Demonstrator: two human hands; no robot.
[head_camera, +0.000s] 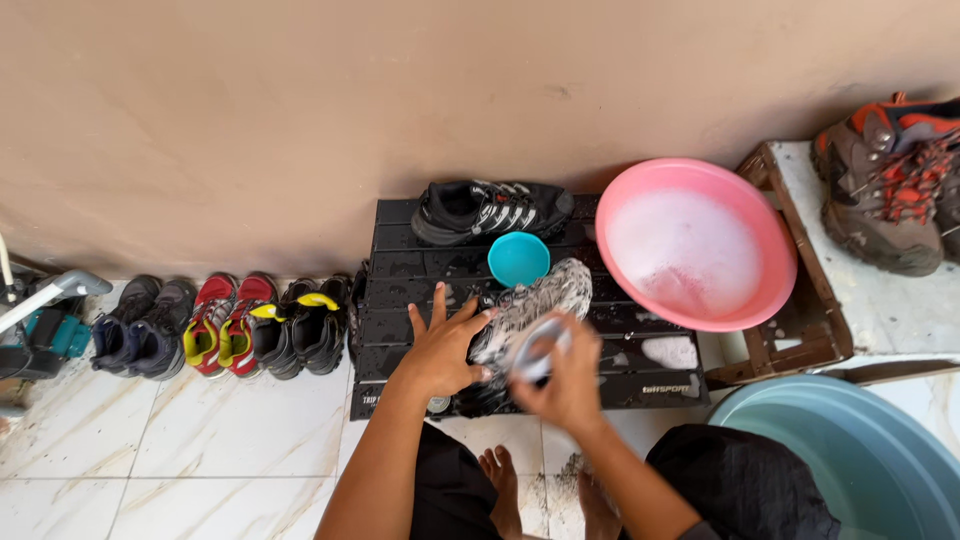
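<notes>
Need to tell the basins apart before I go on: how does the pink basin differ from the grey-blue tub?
The pink basin holds white soapy foam; the grey-blue tub shows no foam. The pink basin rests tilted, partly on the black slatted stand and partly on the wooden crate; the tub sits low at the right, cut off by the frame edge. The tub looks wider. Both are round and open-topped.

Left hand (443, 350): palm down, 5 fingers spread, thumb pointing right, forearm rising from bottom edge. Right hand (566, 375): fingers curled shut in grip, blurred, knuckles up, wrist bent, forearm angled in from lower right. 2 bare feet between knees.
</notes>
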